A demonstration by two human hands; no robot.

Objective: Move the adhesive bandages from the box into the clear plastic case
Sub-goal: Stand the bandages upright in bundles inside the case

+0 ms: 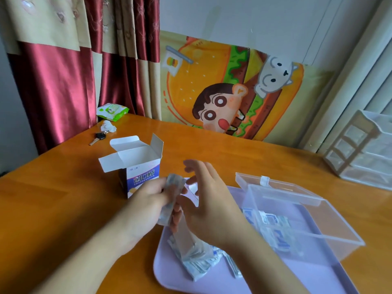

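fingers of the left hand (pixel 148 200) curl round a thin stack of wrapped adhesive bandages (pixel 171 198), holding it upright over the near edge of the flat lilac plastic tray (pixel 275 279), probably to square the strips before they go across. the right hand (pixel 207 200) hovers just beside the stack with its fingers (pixel 197 168) spread and straight, gripping nothing; it looks set to tap or steady the strips. below the hands a loose pile of more wrapped bandages (pixel 195 259) lies on the tray, so much of the job seems left. the open white and blue cardboard bandage box (pixel 137 166) stands on the orange wooden worktop (pixel 63 198) just left of the tray, flaps up (whether anything is left inside cannot be seen). the clear rectangular plastic case (pixel 301 219) sits on the tray to the right, lid hinged back, with some bandages already in it, near enough for a short carry. further off on the worktop lie a key with a black head (pixel 98 137), a green wipes packet (pixel 112 110) and a translucent drawer unit (pixel 364 149), well apart from the work.
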